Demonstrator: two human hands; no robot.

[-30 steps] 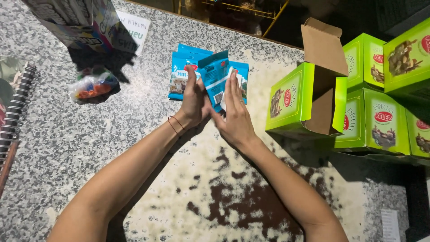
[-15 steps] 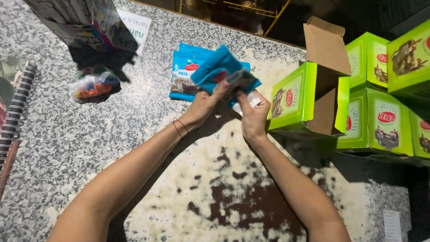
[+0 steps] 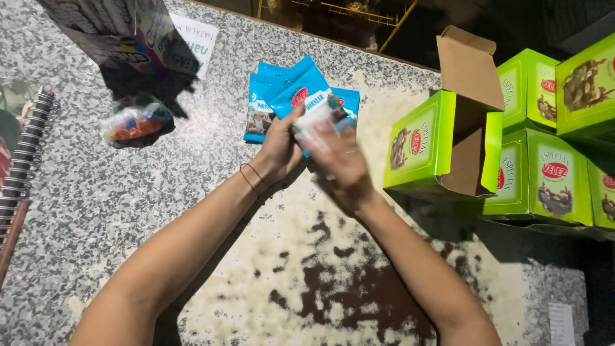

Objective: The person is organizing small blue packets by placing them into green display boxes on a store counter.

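Several blue snack packets (image 3: 269,96) lie stacked on the granite counter (image 3: 192,192). My left hand (image 3: 280,146) grips the near edge of one blue packet (image 3: 301,90) lifted off the stack. My right hand (image 3: 339,163), blurred by motion, holds the same packet from the right side, fingers over its clear window. An open green carton (image 3: 419,144) with brown flaps raised stands just right of my right hand.
More green cartons (image 3: 544,173) are stacked at the right. A small clear bag with orange contents (image 3: 134,122) lies at the left, under a colourful box (image 3: 109,25). A spiral notebook (image 3: 22,160) rests at the left edge. A white paper (image 3: 195,38) lies at the back.
Both hands went from pressing flat on the packets to picking one packet up. The right hand has since shifted left over the packet and is moving fast.
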